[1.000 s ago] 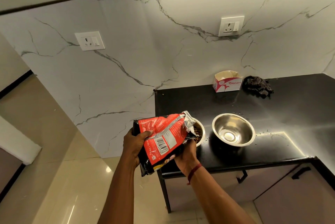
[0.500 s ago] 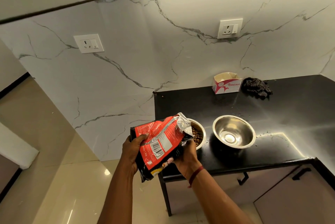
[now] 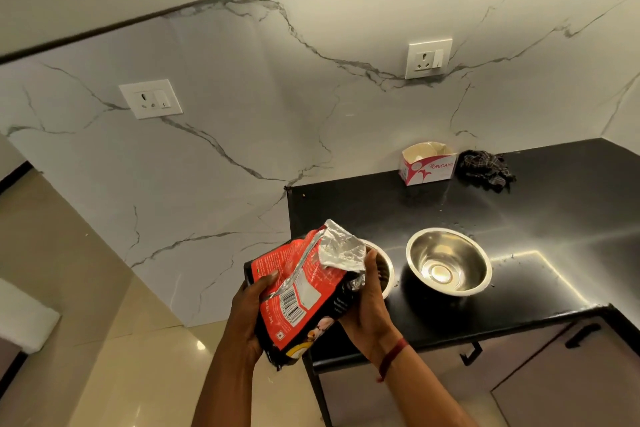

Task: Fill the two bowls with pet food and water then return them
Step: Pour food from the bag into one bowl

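Note:
A red and black pet food bag [image 3: 298,291] with a silver foil mouth is tilted above the left steel bowl [image 3: 386,271], which it largely hides. My left hand [image 3: 247,316] grips the bag's lower left side. My right hand [image 3: 372,302] holds the bag's right side near the foil opening. A second steel bowl [image 3: 449,260] stands to the right on the black counter [image 3: 554,236]; its inside looks bare and shiny.
A small white and pink carton [image 3: 427,167] and a dark crumpled cloth [image 3: 486,170] lie at the back of the counter by the marble wall. Cabinet doors with black handles [image 3: 581,335] sit below. Tiled floor spreads to the left.
The bag has been lifted more upright, its foil mouth now covering more of the left bowl. Both hands kept their hold.

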